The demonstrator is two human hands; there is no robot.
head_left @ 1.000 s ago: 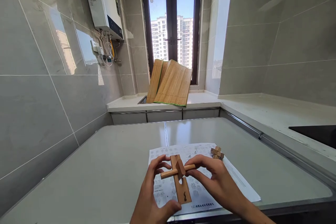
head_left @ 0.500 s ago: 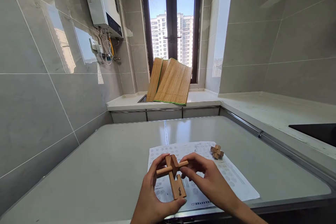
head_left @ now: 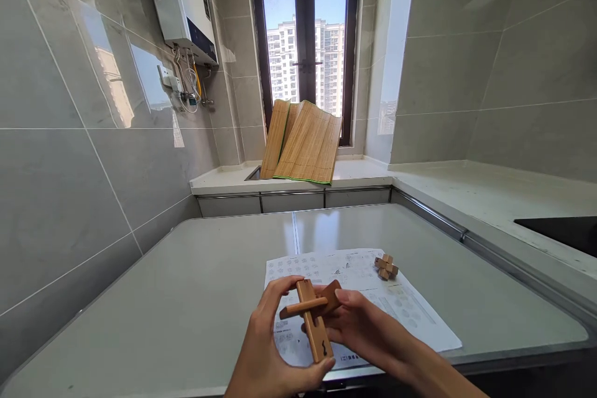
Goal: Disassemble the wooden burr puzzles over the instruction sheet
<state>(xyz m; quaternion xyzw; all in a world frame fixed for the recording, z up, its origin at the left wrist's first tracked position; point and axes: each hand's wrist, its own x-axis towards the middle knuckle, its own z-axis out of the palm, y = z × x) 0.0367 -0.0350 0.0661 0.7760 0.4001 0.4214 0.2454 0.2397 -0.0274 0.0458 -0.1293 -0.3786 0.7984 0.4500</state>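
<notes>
right now your two hands meet low in the middle of the view, above the near edge of a pale grey desk (head_left: pixel 196 286). between them you hold a wooden puzzle (head_left: pixel 311 314) made of interlocked brown pieces: a long flat bar with a wavy slot near its lower end, a thinner stick crossing it, and a darker block behind the crossing. your left hand (head_left: pixel 268 354) has its grip clamped on the puzzle, with the thumb under the bar's lower end and the fingers curled over the top and the left tip of the stick. your right hand (head_left: pixel 373 339) also has its grip closed on the puzzle, fingertips pressed to the dark block from the right side. the puzzle sits in the air just above a printed instruction sheet (head_left: pixel 410 317) lying flat on the desk. a smaller assembled wooden knot (head_left: pixel 385 267) rests on the far right part of that sheet, apart from your hands. farther back, folded bamboo mats (head_left: pixel 305 146) lean upright beneath a dark-framed window (head_left: pixel 305 43). a white water heater (head_left: pixel 180 0) hangs on the tiled wall at upper left.
</notes>
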